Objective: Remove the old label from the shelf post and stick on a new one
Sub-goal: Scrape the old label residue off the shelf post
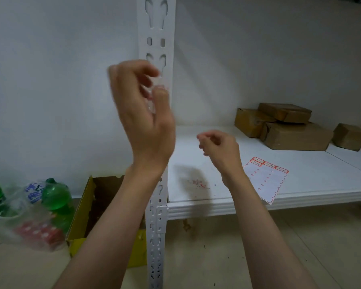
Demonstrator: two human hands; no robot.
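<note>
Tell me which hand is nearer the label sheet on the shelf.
Right. The right hand hovers just left of the label sheet; the left hand is raised farther left, at the shelf post.

Shelf post (157,38) stood upright at the front left corner of the shelf board (217,197). Left hand (142,113) was raised in front of the post; right hand (219,147) hung above the board, right of the post. Label sheet (265,180) lay at the board's front edge, one corner overhanging it. Cardboard boxes (288,130) sat stacked toward the board's back right. On the floor left of the post stood an open carton (81,209); further left, bottles (54,195) in a bag.
</note>
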